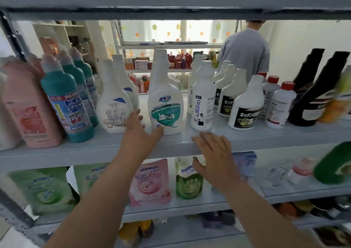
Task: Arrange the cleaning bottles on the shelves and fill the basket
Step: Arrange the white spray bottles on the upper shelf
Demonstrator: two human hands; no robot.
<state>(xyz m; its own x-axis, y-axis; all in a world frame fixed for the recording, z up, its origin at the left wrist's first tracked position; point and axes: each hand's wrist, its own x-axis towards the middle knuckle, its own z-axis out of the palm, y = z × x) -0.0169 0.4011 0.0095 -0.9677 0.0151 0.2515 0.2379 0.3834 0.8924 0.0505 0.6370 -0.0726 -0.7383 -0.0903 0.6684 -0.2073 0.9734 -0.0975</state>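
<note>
Both hands are released, fingers straight, holding nothing. Left hand (141,134) reaches onto the shelf (95,149) between a white bottle (114,103) and a teal-labelled spray bottle (165,103). Right hand (214,156) is spread at the shelf edge, just below the Oil enemy bottle (202,99).

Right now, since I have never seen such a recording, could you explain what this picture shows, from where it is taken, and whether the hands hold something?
No machine is here. A person wears a camera on the head, so the single picture looks forward and down at that person's own arms. The left hand reaches onto the grey shelf between a white bottle with a blue mark and a white bottle with a teal label, its thumb at the base of the latter. The right hand hovers open at the shelf edge. Neither hand holds anything. A pink bottle, teal bottles and black bottles stand alongside. Refill pouches stand on the shelf below.
</note>
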